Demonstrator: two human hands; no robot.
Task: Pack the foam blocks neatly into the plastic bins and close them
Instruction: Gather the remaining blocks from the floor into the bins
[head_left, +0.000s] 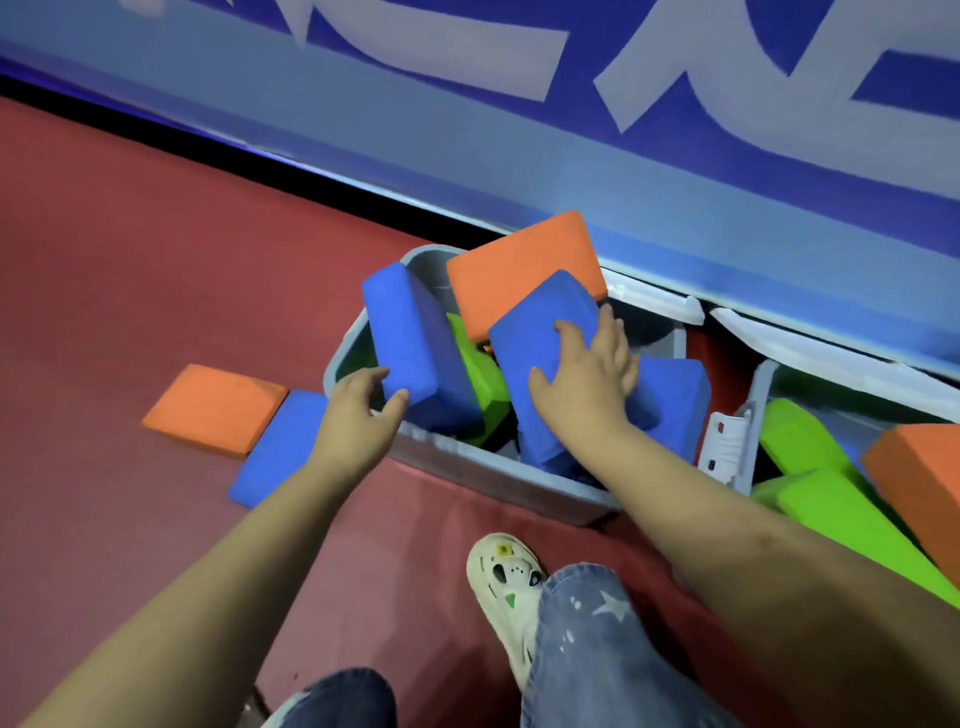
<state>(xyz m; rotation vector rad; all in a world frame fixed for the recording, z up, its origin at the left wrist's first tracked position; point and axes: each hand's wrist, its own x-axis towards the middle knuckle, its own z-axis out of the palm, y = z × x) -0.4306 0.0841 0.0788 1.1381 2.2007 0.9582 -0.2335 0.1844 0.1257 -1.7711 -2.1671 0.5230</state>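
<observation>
- Two grey plastic bins sit against the blue wall: the near bin (363, 332) at centre, the second bin (759, 395) at its 3 o'clock.
- Heaped loosely in the near bin are an orange foam block (514, 260), two blue ones and a green block (480, 374).
- Left hand (358, 402) grips the lower end of the upright blue block (415, 338) at the bin's 9 o'clock rim, thumb and fingers curled round it.
- Right hand (589, 374) lies on the tilted blue block (540, 332), fingers spread and bent over its edge, holding it.
- On the red floor (130, 260) at 9 o'clock lie a flat orange block (213, 408) and a blue block (280, 447), touching.
- Second bin holds green blocks (831, 499) and an orange one (919, 478).
</observation>
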